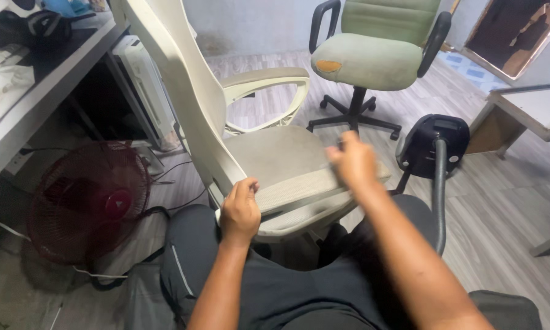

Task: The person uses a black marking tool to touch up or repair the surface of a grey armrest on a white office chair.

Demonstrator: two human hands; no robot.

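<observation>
A cream office chair [275,156] stands right in front of me, its seat facing away and its tall back at the left. My left hand [240,209] grips the near left edge of the seat cushion. My right hand [352,160] is blurred and hovers over the right side of the seat with fingers curled; whether it touches the cushion is unclear. My knees in dark trousers sit just below the seat.
A dark red floor fan [88,201] stands at the left under a grey desk [40,91]. A green office chair [378,55] is behind. A black vacuum cleaner [437,146] with a hose is at the right, beside a low table [531,110].
</observation>
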